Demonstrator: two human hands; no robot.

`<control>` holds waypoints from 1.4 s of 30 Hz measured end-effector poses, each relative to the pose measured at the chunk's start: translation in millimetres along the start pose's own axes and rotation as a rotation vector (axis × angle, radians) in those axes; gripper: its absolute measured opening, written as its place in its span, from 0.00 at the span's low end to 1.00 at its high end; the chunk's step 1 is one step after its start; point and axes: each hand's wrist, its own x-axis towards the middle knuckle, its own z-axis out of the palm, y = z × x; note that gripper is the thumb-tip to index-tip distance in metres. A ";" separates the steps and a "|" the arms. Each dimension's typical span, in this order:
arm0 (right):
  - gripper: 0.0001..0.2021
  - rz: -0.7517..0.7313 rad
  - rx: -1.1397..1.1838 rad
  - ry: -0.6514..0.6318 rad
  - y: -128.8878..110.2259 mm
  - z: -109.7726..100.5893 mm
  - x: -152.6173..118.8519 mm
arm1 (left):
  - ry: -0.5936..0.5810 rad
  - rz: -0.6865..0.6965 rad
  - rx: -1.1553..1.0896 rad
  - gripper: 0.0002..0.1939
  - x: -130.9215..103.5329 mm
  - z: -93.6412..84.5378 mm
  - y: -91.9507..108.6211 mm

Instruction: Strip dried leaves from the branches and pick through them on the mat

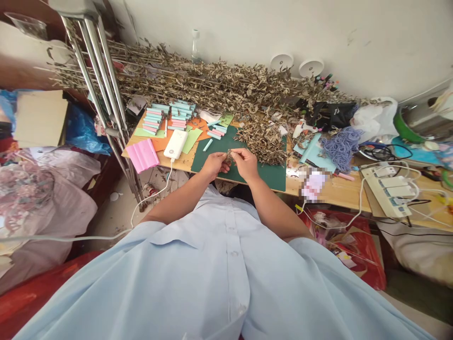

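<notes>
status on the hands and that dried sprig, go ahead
Left hand and right hand both pinching the dried sprig over green mat. Leaf pile close right, not blocking.

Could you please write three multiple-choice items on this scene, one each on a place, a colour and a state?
1. Where does the white power bank lie?
A. left of the green mat
B. on the floor
C. by the power strip

2. What colour is the yarn bundle?
A. red
B. purple
C. yellow

3. How are the hands?
A. apart, flat
B. one raised
C. together, pinching a dried sprig

Key: 1 A, it sits on coloured paper beside the mat. 2 B, plainly purple. 3 C, left hand and right hand meet on the sprig.
</notes>
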 end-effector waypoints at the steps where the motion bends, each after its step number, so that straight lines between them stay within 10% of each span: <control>1: 0.08 -0.065 -0.085 -0.015 1.4 0.6 -0.9 | -0.012 -0.012 -0.025 0.17 -0.2 0.8 0.4; 29: 0.14 -0.024 -0.225 -0.311 7.6 -14.6 3.5 | -0.173 0.119 0.189 0.23 -2.5 -12.1 -5.4; 36: 0.12 0.017 -0.186 -0.263 11.4 -12.8 7.9 | -0.116 0.163 0.222 0.22 -0.5 -9.9 -3.9; 42: 0.10 -0.021 -0.140 0.052 6.3 6.5 -5.0 | 0.067 0.212 -0.004 0.19 -1.0 8.9 -10.8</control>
